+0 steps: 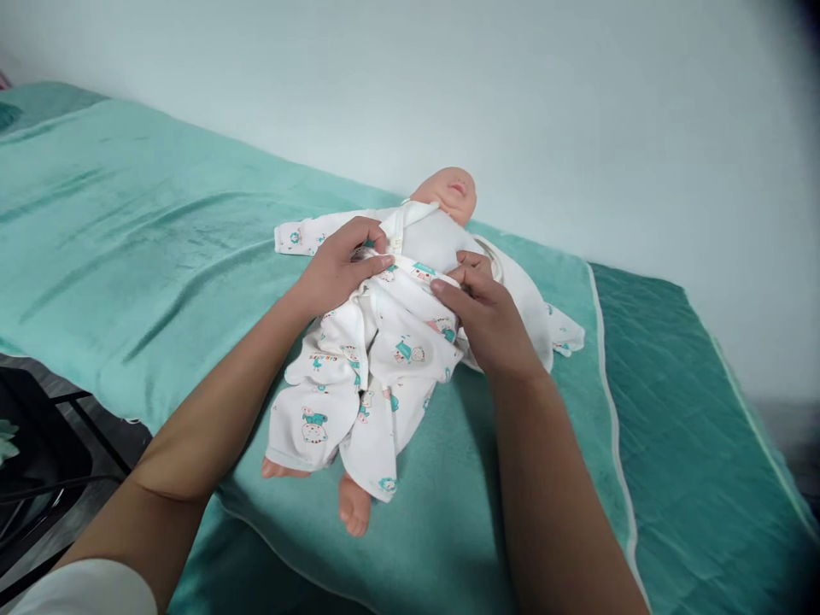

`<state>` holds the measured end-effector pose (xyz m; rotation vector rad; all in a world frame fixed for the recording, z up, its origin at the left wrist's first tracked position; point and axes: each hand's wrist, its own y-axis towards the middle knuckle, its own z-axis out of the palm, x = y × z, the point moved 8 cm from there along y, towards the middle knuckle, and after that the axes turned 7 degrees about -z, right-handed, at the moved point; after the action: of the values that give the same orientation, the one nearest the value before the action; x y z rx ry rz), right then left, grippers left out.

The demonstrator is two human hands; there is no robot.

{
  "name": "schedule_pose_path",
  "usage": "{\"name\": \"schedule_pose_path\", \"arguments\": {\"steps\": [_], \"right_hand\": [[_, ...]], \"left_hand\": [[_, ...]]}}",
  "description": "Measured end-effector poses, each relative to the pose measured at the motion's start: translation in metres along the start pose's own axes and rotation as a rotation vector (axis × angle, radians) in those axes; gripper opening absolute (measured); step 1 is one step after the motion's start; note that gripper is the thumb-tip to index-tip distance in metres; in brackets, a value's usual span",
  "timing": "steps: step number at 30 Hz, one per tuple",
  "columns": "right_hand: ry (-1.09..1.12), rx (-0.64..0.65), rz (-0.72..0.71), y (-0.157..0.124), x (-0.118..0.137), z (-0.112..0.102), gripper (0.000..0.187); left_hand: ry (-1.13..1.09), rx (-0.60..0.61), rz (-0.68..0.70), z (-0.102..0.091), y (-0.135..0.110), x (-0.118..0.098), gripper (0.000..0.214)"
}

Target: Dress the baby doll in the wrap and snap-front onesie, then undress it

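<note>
- White with small printed figures, covered the legs of the doll (458, 205) as loose trousers (403, 350), from the belly nearly to the feet (354, 506).
- Rested on the teal blanket (192, 222), with the doll on its back, head toward the pale wall (448, 77), toes toward the camera.
- Pinched the trousers' waistband (416, 270) with the left hand (349, 265), thumb laid over the front, fingers curled at the upper edge.
- Gripped the same band farther along with the right hand (483, 299), thumb on the printed cloth, fingers partly hidden behind.
- Stretched the edge between both hands, across the doll's belly.
- Creased the cloth below the hands, with a fold hanging down the front, between the legs.
- Showed the doll's white top (529, 295) spread open around the plain white chest, one printed sleeve (298, 237) out past the left hand, another cuff (564, 331) beyond the right.
- Saw darker green quilting (666, 376) past the blanket's pale border, at the picture's right.
- Caught black furniture (38, 410) beside the bed at the left, too partly shown to identify.
</note>
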<state>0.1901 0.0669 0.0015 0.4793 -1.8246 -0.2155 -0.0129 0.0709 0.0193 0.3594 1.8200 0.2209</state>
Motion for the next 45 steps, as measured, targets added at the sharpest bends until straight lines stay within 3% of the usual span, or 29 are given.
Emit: {"name": "schedule_pose_path", "arguments": {"steps": [4, 7, 10, 15, 19, 23, 27, 30, 34, 40, 45], "right_hand": [[0.238, -0.002, 0.094, 0.005, -0.019, 0.001, 0.029], [0.34, -0.036, 0.146, 0.008, -0.035, 0.0, 0.036], [0.355, -0.142, 0.15, 0.009, -0.048, -0.004, 0.044], [0.284, -0.182, 0.141, 0.005, -0.05, 0.0, 0.051], [0.258, -0.233, 0.158, 0.002, -0.044, -0.003, 0.038], [0.274, -0.256, 0.116, 0.002, -0.041, -0.008, 0.03], [0.267, -0.432, 0.106, 0.0, -0.048, -0.02, 0.035], [0.261, -0.519, 0.124, -0.002, -0.053, -0.023, 0.035], [0.167, -0.501, 0.09, 0.0, -0.053, -0.023, 0.031], [0.023, -0.496, 0.033, 0.008, -0.056, -0.03, 0.031], [-0.116, -0.442, 0.04, 0.027, -0.057, -0.033, 0.029]], "left_hand": [[-0.084, -0.048, -0.093, -0.005, 0.01, 0.014, 0.015], [-0.112, -0.093, -0.082, -0.011, 0.025, 0.026, 0.017], [-0.135, -0.119, -0.045, -0.015, 0.042, 0.04, 0.024], [-0.073, -0.152, -0.004, -0.011, 0.061, 0.053, 0.035], [0.001, -0.18, 0.05, -0.01, 0.062, 0.049, 0.045], [0.02, -0.096, 0.052, -0.005, 0.058, 0.042, 0.047], [0.082, 0.01, -0.009, 0.003, 0.05, 0.034, 0.042], [0.148, -0.001, 0.017, 0.004, 0.044, 0.024, 0.036], [0.22, -0.025, 0.046, 0.001, 0.044, 0.019, 0.034], [0.314, 0.049, 0.022, 0.003, 0.064, 0.03, 0.043], [0.367, 0.02, -0.028, 0.001, 0.07, 0.035, 0.045]]}}
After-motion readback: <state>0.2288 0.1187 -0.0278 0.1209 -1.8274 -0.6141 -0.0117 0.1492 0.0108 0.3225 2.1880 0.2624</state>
